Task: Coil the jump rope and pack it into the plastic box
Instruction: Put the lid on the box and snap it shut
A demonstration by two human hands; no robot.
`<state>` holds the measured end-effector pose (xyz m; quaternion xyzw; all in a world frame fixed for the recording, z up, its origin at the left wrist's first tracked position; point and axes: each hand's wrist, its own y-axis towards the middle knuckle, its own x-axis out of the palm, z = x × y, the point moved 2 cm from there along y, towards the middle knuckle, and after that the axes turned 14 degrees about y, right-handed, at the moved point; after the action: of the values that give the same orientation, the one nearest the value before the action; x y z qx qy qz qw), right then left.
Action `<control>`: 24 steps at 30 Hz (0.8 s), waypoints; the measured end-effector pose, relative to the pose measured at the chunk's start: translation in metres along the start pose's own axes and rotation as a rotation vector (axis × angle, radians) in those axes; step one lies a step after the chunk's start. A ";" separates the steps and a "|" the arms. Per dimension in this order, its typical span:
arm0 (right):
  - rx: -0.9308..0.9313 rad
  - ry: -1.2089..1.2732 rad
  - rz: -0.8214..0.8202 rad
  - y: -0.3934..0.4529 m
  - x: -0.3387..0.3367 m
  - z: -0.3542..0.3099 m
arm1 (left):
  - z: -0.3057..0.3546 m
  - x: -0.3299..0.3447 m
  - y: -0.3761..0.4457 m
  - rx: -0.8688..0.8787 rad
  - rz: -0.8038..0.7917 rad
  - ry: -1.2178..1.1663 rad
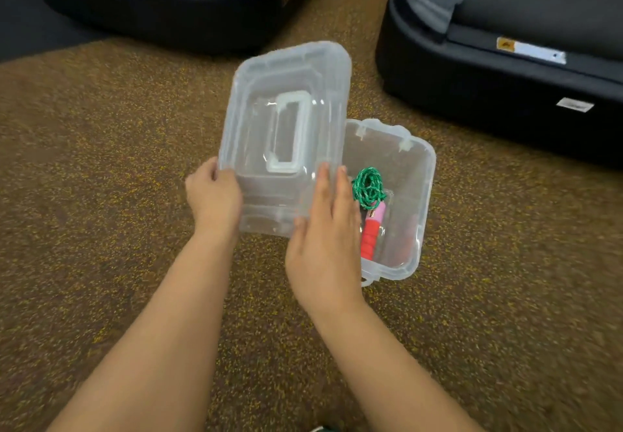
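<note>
1. Both hands hold the clear lid [286,135]: the left hand [214,197] grips its near left edge, thumb on top and fingers curled beneath
2. Right hand [323,243] grasps the lid's near right corner, fingers lying straight along the top and thumb at the near edge
3. Lid is tilted, carry handle [288,131] facing up, overlapping the left side of the plastic box [423,195]
4. Plastic box sits open on the speckled brown carpet [101,179]
5. Jump rope [369,187] lies coiled inside the box, green cord bundled at the far end, red and pink handles [371,234] toward the near wall
6. Two dark cases [505,94] stand beyond on the carpet
</note>
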<state>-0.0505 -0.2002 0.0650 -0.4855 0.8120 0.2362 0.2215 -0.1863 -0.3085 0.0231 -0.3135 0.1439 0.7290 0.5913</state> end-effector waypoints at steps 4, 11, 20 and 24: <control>0.157 -0.021 0.075 -0.013 -0.035 0.033 | 0.039 0.024 -0.030 0.177 -0.122 0.124; 0.360 -0.036 0.098 -0.032 -0.063 0.070 | 0.048 0.051 -0.064 0.226 -0.299 0.135; 0.390 0.059 0.087 -0.037 -0.060 0.082 | 0.041 0.046 -0.084 0.159 -0.360 0.167; 0.372 0.123 0.159 -0.034 -0.059 0.086 | 0.040 0.045 -0.082 0.185 -0.379 0.172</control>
<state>0.0163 -0.1222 0.0259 -0.3841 0.8894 0.0686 0.2380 -0.1241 -0.2296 0.0388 -0.3403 0.1988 0.5592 0.7294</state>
